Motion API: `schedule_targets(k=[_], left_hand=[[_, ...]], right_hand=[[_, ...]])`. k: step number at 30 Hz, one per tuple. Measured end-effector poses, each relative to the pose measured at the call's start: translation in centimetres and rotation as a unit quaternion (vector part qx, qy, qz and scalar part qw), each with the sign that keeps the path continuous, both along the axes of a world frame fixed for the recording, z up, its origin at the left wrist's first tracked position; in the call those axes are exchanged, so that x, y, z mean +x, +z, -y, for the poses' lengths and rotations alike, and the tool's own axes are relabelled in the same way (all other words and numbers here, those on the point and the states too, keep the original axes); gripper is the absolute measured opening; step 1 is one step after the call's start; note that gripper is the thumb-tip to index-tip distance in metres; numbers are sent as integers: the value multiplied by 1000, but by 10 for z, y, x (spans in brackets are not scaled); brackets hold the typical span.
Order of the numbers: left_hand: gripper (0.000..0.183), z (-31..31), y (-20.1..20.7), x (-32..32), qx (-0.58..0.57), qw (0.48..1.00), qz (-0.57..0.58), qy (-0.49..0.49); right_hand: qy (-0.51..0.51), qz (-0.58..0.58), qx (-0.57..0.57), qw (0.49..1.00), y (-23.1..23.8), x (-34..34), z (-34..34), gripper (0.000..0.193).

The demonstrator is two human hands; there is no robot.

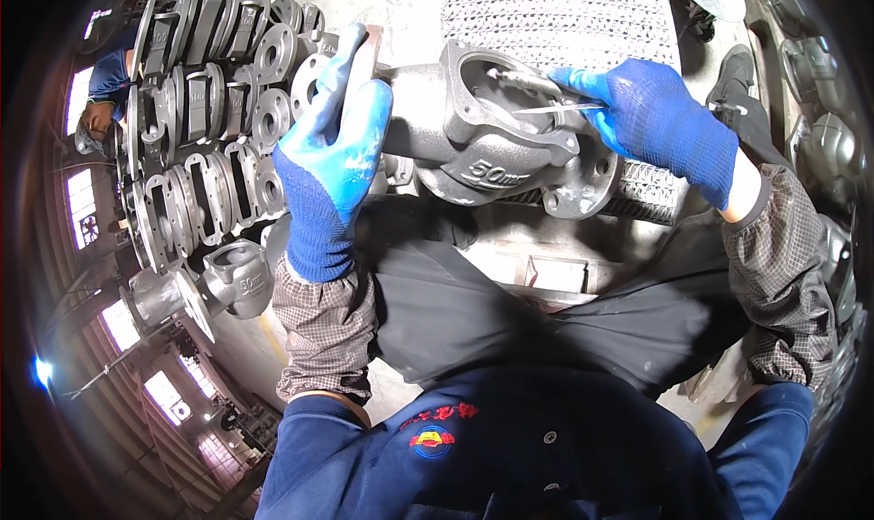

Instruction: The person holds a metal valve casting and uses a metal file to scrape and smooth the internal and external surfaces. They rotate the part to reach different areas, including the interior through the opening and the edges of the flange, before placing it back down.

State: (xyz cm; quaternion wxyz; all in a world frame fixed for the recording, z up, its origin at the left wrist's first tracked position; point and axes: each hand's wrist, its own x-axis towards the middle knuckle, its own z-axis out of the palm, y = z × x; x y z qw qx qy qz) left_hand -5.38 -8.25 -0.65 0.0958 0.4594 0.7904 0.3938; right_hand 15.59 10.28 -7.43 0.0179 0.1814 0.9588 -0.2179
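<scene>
Pinching a thin metal stick (555, 108) in our right hand (660, 119), we point it into the hole (481, 76) of a big gray metal part (487, 147). The part sits between our two hands. Our left hand (332, 151) holds its end, with the thumb on one side of the flat rim (366, 63) and fingers on the other. More gray parts (198, 101) stand left of that hand.

Left hand (335, 156) upright, fingers (336, 72) extended, thumb apart; right hand (657, 112) pointing leftward, fingers curled.
</scene>
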Motion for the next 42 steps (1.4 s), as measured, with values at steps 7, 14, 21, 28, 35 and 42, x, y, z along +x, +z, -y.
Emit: schedule_targets(k=[7,14,21,28,35,42], left_hand=[[37,2,-1,-5,-18,995,-96,-21],[36,0,1,0,-13,1000,-20,3],[37,7,-1,-10,6,998,-52,-18],[37,9,-5,-16,-9,998,-56,-23],[39,12,-4,-15,-48,991,96,85],[39,12,-12,-27,-21,999,22,8]], right_hand=[[-35,48,-23,998,7,1,9,37],[14,39,22,999,7,-4,8,33],[-18,25,-1,1000,8,-7,9,33],[11,4,-4,1000,0,-19,2,28],[74,7,42,996,4,-37,-6,33],[56,109,-10,992,19,-45,-7,26]])
